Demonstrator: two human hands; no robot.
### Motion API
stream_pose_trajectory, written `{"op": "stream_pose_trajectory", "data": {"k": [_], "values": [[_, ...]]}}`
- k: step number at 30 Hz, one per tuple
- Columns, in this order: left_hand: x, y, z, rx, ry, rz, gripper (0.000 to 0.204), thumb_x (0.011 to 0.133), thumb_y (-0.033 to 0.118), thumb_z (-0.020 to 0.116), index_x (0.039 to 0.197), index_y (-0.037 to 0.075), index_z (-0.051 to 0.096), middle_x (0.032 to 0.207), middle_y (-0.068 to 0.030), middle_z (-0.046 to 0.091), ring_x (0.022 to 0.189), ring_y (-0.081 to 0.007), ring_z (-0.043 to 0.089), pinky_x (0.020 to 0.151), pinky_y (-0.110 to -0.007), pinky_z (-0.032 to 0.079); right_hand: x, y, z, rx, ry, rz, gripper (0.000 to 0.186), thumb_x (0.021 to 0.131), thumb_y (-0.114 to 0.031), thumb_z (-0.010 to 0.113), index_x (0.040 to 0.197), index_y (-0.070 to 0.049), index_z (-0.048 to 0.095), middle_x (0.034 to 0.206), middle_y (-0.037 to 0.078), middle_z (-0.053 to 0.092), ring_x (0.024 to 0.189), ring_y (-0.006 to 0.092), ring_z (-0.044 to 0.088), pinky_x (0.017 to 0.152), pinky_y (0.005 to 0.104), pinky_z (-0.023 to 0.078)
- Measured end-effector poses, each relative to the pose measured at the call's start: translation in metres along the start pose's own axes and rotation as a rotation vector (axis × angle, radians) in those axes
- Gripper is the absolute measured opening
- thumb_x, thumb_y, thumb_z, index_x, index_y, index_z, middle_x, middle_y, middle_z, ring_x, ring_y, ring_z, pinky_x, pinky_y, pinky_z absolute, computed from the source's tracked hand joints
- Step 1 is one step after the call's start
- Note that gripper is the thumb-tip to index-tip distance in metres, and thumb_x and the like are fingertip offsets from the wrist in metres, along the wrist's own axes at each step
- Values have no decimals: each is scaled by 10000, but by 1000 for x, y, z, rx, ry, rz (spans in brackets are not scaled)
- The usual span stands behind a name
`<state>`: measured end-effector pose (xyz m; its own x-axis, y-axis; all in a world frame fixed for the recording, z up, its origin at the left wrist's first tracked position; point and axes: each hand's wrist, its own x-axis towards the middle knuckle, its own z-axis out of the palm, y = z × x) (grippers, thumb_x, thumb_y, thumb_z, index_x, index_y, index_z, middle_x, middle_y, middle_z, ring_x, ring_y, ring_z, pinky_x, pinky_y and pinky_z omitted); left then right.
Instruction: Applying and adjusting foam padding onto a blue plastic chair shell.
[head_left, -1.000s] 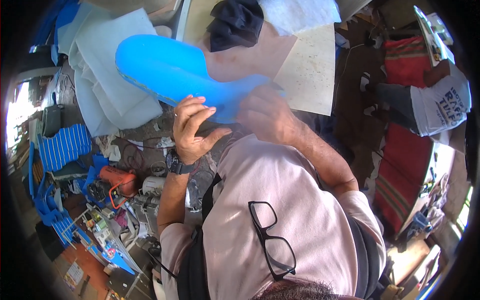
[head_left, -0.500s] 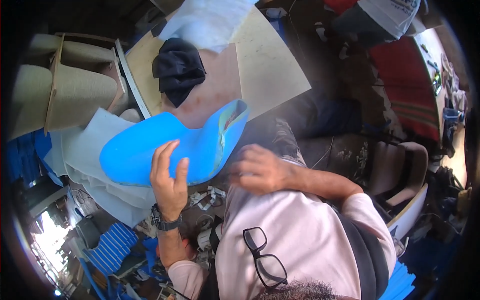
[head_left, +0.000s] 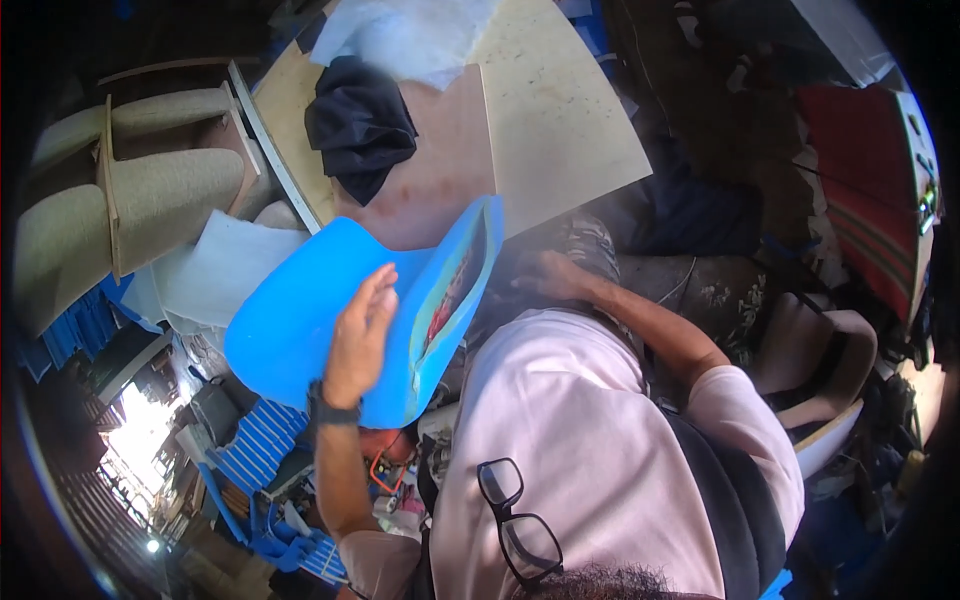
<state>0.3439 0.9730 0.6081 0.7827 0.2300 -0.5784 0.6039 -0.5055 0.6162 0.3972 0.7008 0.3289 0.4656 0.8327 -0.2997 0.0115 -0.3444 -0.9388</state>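
A blue curved padded piece (head_left: 290, 310), shaped like a chair seat, leans in front of me. Its right side shows a thick greenish-yellow edge around a hollow with something reddish inside. My left hand (head_left: 365, 335) is against its smooth blue face, fingers stretched out and not wrapped around anything. My right hand (head_left: 550, 275) is low by my patterned trouser leg (head_left: 590, 240), right of the piece's edge; its fingers are dim and blurred. Beyond the piece, a bunched black cloth (head_left: 360, 130) lies on a light brown board (head_left: 440, 150).
White translucent sheeting (head_left: 400, 40) covers the table's far part. Beige upholstered seats in a wooden frame (head_left: 160, 170) stand at left, with white sheets (head_left: 235, 270) nearby. Blue striped pieces (head_left: 265, 440) lie lower left. A red striped cloth (head_left: 860, 180) hangs at right, above a chair (head_left: 820, 360).
The blue piece has tilted and turned, so more of its hollow edge shows. My left hand has shifted right and up across it. My right hand has moved away toward my leg.
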Motion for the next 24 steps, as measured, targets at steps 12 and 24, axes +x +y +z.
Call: {"op": "stream_pose_trajectory", "data": {"k": [12, 24], "values": [[163, -121, 65, 153, -415, -6, 414, 1066, 286, 551, 1377, 22, 622, 1342, -194, 658, 1241, -308, 628, 1056, -392, 477, 37, 14, 60, 498, 510, 117, 418, 1031, -155, 601, 1418, -7, 549, 1335, 212, 584, 1180, 354, 624, 1006, 396, 513], [-11, 11, -16, 150, -196, -30, 492, 988, 288, 655, 1360, -29, 602, 1388, -229, 615, 1284, -394, 589, 1099, -435, 449, 23, 44, 55, 353, 215, 305, 259, 985, -113, 648, 1197, 34, 667, 1042, 144, 735, 957, 223, 689, 888, 358, 545]]}}
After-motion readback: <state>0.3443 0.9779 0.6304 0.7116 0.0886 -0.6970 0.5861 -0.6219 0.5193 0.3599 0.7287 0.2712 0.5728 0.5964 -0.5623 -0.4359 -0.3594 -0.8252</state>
